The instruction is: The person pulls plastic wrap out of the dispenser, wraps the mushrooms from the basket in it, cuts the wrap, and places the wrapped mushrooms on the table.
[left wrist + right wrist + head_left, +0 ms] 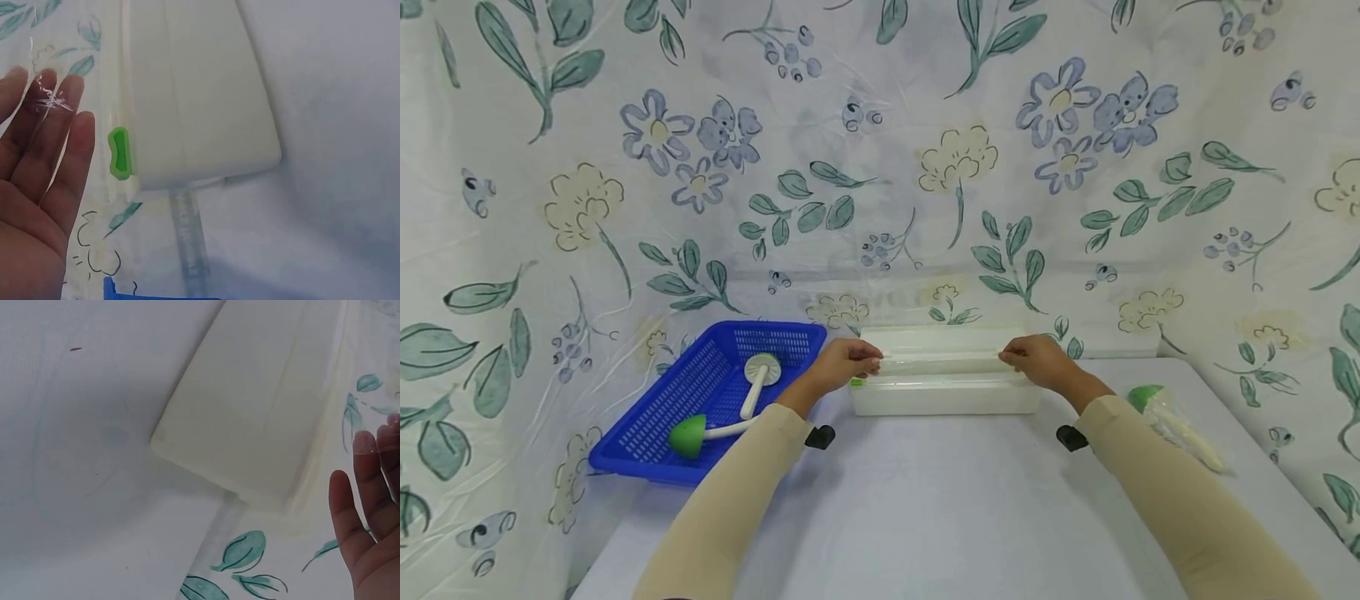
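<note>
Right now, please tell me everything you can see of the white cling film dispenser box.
The cling film dispenser box is long, of white plastic, and lies flat across the table at its far edge, its lid raised. A small green slider sits at its left end. The left hand and the right hand pinch clear film at its top.

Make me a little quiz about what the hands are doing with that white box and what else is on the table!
1. True or false: both hands hold clear film at the white box.
2. What lies in the blue basket? A) green-and-white tools B) apples C) cups
3. Fill in: the green tab sits at the box's ____ end.

Key
1. True: left hand and right hand each pinch the clear film.
2. A, the tools.
3. Left.
</note>
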The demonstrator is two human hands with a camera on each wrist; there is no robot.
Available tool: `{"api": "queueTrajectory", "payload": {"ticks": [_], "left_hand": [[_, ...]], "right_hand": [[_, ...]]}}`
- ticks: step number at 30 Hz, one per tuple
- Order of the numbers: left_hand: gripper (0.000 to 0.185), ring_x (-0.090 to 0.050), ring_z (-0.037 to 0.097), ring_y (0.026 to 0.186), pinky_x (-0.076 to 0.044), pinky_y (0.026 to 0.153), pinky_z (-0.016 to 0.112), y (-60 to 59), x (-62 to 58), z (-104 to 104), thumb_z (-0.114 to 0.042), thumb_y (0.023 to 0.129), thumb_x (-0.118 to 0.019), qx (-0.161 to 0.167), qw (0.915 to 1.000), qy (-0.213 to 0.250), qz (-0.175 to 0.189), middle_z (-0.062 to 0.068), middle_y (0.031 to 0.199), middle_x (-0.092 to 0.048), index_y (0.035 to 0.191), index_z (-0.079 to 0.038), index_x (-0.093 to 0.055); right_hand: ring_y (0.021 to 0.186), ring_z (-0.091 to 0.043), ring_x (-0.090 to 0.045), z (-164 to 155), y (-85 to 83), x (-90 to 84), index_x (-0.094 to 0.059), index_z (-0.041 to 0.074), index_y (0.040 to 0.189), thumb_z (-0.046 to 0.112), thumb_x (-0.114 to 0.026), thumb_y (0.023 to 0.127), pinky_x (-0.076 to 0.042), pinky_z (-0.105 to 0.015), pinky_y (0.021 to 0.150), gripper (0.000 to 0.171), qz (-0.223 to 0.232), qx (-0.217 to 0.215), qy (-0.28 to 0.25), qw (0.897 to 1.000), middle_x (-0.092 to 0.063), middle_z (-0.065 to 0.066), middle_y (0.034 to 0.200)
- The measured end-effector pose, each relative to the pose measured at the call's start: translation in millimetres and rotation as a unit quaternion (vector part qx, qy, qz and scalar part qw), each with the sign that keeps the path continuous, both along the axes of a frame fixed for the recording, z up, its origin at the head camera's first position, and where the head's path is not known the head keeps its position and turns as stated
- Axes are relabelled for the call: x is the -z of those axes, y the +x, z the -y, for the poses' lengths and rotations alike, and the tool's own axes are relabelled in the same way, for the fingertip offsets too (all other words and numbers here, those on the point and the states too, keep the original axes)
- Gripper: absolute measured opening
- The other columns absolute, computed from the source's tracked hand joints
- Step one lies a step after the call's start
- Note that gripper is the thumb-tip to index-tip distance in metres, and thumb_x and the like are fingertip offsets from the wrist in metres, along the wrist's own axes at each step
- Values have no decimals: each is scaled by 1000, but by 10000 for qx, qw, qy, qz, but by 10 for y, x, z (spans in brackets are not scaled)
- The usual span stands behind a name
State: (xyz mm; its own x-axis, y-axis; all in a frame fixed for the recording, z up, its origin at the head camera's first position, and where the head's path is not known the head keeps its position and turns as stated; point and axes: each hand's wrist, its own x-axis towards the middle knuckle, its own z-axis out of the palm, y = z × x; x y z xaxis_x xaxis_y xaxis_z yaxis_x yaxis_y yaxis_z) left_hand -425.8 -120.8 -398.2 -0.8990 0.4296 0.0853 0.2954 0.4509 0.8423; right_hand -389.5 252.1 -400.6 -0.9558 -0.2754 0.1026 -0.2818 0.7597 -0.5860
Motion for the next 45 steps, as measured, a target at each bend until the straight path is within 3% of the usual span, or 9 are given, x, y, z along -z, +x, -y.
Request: {"api": "queueTrajectory", "payload": {"ticks": [6, 11, 17, 21, 26, 30, 35, 41, 45], "left_hand": [[22, -68, 25, 88, -55, 78, 36, 53, -9, -19, -11, 98, -60, -208, 9997, 7, -88, 14, 94, -70, 109, 7, -65], [28, -68, 27, 88, -55, 78, 36, 116, 11, -38, -18, 99, -59, -492, 9987, 104, -14, 15, 96, -70, 111, 6, -65], [30, -68, 25, 86, -54, 79, 37, 173, 33, -44, -22, 100, -56, -591, 9981, 152, -104, 12, 91, -70, 113, 3, -66], [29, -68, 25, 81, -55, 75, 36, 198, 68, -27, -22, 102, -52, -432, 9978, 229, -457, 11, 85, -69, 117, 1, -62], [27, -68, 29, 85, -54, 77, 40, 220, 86, -27, -19, 103, -51, -377, 9961, 179, -783, 15, 88, -70, 117, 2, -60], [26, -66, 31, 95, -52, 84, 43, 203, 17, -15, -17, 101, -55, -482, 9949, 33, -890, 20, 101, -68, 114, 4, -64], [23, -67, 28, 91, -54, 80, 37, 141, -76, 20, -10, 98, -58, -641, 9907, -285, -1170, 18, 102, -69, 112, 6, -68], [22, -66, 26, 94, -54, 81, 35, 129, -125, 40, -6, 97, -59, -708, 9911, -217, -1104, 17, 106, -69, 114, 6, -68], [24, -64, 28, 96, -54, 80, 37, 145, -148, 46, -8, 99, -57, -746, 9941, -58, -791, 21, 111, -66, 116, 4, -68]], "right_hand": [[92, -25, -63, -3, 11, -11, -69, 3, 107, 27, -58, 99, -52, -42, 80, 28, -5, -49, -44, 10000, -68, -8, 98], [87, -21, -61, -50, 49, -13, -72, 4, 101, 18, -64, 95, -52, -37, 76, 17, -41, -353, 43, 9994, -68, -3, 93], [87, -22, -63, -52, 106, -57, -72, 2, 100, 5, -63, 93, -52, -38, 76, 11, -470, -756, 644, 9939, -68, -4, 93], [92, -26, -62, -18, 129, -85, -70, 2, 103, -2, -55, 91, -52, -41, 80, 20, -706, -543, 1161, 9892, -68, -8, 98], [92, -26, -63, -70, 151, -108, -68, 1, 110, 0, -54, 95, -52, -42, 79, 21, -862, -200, 1321, 9873, -68, -12, 102], [95, -29, -64, -150, 155, -159, -70, 0, 110, 5, -61, 95, -52, -43, 82, 18, -1173, -174, 1492, 9817, -69, -11, 103], [97, -29, -65, -167, 118, -235, -71, 1, 107, 5, -64, 93, -51, -43, 84, 16, -1220, -251, 1493, 9809, -70, -9, 102], [95, -27, -63, -150, 131, -307, -71, 1, 108, 5, -61, 95, -52, -43, 83, 17, -1042, -149, 1275, 9862, -69, -9, 102], [95, -26, -63, -161, 151, -326, -70, 2, 109, 6, -61, 95, -52, -43, 83, 17, -1024, -95, 1202, 9874, -69, -8, 102]]}}
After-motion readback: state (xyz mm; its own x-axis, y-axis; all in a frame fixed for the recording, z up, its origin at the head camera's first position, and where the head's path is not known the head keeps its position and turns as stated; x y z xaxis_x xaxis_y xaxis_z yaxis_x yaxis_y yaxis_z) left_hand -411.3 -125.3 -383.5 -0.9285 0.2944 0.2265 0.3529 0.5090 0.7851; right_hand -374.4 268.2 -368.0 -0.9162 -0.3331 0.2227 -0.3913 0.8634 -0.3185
